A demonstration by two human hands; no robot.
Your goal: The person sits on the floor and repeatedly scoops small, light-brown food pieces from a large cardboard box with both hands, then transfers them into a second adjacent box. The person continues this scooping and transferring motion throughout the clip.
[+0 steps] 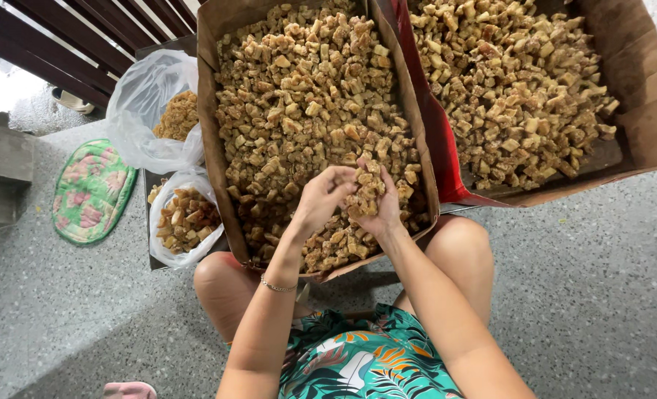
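Observation:
A cardboard tray [211,148] full of golden-brown fried chunks [306,96] rests in front of my knees. My right hand [381,214] is cupped palm up over the tray's near end and holds a clump of the chunks [364,191]. My left hand [319,198] presses against that clump from the left, its fingers curled around it. A thin bracelet [276,287] sits on my left wrist.
A second cardboard tray [638,125] with a red lining, also filled with chunks, lies to the right. Two clear plastic bags [147,103] [184,222] with similar pieces sit to the left. A green floral cushion [92,191] lies on the speckled floor [579,281].

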